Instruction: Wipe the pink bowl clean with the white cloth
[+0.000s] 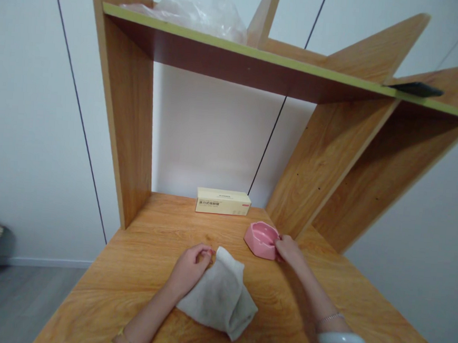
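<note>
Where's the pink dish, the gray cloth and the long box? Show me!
Pink dish [257,247]: head view, on its outer front wall.
Gray cloth [217,293]: head view, middle of its top.
Long box [223,207]: head view, printed front.

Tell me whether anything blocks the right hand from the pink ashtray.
Nothing visible does: the right hand has its fingers on the near right rim of the pink ashtray. The gray cloth lies apart from it, beside the left hand.

Dish [260,241] behind cloth [219,293] (rightward)
</note>
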### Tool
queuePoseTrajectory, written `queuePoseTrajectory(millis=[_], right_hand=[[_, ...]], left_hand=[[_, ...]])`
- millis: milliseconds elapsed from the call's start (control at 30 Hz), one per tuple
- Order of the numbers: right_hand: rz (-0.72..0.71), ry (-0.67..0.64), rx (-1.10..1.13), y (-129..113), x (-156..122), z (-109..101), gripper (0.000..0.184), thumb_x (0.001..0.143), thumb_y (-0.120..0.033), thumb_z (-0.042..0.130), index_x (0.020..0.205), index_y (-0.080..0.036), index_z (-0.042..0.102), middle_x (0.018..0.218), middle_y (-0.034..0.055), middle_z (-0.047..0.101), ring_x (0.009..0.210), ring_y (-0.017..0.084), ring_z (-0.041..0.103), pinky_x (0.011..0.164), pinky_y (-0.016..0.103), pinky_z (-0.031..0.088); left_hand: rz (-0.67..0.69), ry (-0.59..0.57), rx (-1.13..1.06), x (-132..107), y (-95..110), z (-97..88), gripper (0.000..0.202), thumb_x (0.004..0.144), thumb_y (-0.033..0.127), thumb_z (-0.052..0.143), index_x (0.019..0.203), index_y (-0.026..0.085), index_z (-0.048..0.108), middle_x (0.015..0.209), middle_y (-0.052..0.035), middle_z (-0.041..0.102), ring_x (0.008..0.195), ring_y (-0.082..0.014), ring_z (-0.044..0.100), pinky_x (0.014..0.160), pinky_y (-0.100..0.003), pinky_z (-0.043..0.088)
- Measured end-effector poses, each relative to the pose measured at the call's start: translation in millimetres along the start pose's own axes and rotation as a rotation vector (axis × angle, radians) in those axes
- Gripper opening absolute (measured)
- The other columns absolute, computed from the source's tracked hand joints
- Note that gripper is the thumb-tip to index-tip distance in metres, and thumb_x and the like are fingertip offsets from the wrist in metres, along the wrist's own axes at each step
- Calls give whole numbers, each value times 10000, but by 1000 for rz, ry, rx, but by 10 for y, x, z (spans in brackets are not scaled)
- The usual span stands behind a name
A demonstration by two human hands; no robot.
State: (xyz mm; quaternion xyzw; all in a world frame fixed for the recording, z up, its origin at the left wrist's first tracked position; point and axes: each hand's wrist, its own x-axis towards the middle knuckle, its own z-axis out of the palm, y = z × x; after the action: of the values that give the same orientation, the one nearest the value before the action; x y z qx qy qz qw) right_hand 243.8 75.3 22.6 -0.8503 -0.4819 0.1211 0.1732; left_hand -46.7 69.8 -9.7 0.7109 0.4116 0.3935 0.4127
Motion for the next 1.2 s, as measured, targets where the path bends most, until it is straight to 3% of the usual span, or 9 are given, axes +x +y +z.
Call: queuePoseTrajectory(millis=[100, 233, 333, 433, 500, 733, 1000, 1100, 1200], right_hand=[[14, -1, -21, 7, -9, 7, 351, 818, -225, 323, 767, -87, 641, 583, 138, 647, 647, 211, 629, 574, 261, 407], [12, 113, -73, -100, -196, -86, 436, 838, -389, 342, 1103, -105, 540, 898, 184, 656, 862, 275, 611, 699, 341, 423], [-226, 178, 1, -233, -448, -54, 393, 834, -359, 358, 1143, -177, 520, 994, 139, 640, 925, 253, 592, 773, 351, 422], [-539, 72, 191, -323, -660, 135, 303, 793, -210, 374, 975, -174, 614, 1013, 100, 637, 973, 205, 564, 847, 315, 407], [-605, -1, 282, -339, -745, 291, 312, 744, -136, 378, 931, -148, 627, 975, 102, 639, 952, 194, 559, 856, 316, 404], [-505, -437, 606, -320, -878, 546, 461, 678, -152, 487, 1138, -155, 497, 884, 41, 607, 708, 135, 540, 646, 261, 438], [-448, -737, 780, -234, -850, 555, 626, 541, -140, 645, 1137, -189, 458, 638, -71, 493, 550, 83, 438, 510, 204, 338], [-473, -753, 728, -243, -851, 531, 536, 544, -152, 657, 1058, -191, 510, 601, -78, 465, 540, 82, 417, 505, 204, 323], [-536, -607, 684, -297, -847, 494, 387, 545, -178, 667, 917, -193, 560, 677, -56, 491, 572, 84, 424, 542, 215, 345]], left_hand=[[9, -58, 35, -19, 12, -14, 275, 791, 324, 429, 864, 154, 632, 861, -54, 669, 817, -188, 588, 758, -272, 418], [47, -99, 93, -26, 12, -16, 292, 800, 339, 421, 866, 149, 633, 873, -62, 657, 822, -197, 570, 747, -287, 412], [89, -88, 130, -19, 20, -9, 269, 787, 323, 451, 894, 152, 628, 879, -65, 637, 847, -201, 546, 773, -304, 399], [129, -83, 129, -19, 32, -1, 280, 769, 303, 490, 978, 154, 602, 924, -73, 607, 886, -201, 520, 806, -317, 387], [150, -98, 109, -31, 40, 8, 318, 761, 308, 516, 1035, 156, 572, 977, -79, 587, 920, -203, 504, 829, -324, 379], [127, -201, -74, -77, 150, 54, 257, 763, 359, 548, 928, 163, 573, 918, -53, 595, 896, -190, 518, 813, -293, 388], [-22, -115, -325, 2, 453, -131, 296, 698, 425, 588, 810, 161, 515, 709, 7, 540, 654, -137, 507, 597, -223, 399], [-48, -71, -379, 32, 580, -232, 276, 696, 407, 581, 802, 172, 481, 682, 20, 528, 605, -125, 498, 552, -210, 386], [-17, -66, -425, 66, 710, -298, 252, 684, 379, 583, 775, 179, 460, 658, 33, 516, 569, -111, 483, 535, -203, 375]])
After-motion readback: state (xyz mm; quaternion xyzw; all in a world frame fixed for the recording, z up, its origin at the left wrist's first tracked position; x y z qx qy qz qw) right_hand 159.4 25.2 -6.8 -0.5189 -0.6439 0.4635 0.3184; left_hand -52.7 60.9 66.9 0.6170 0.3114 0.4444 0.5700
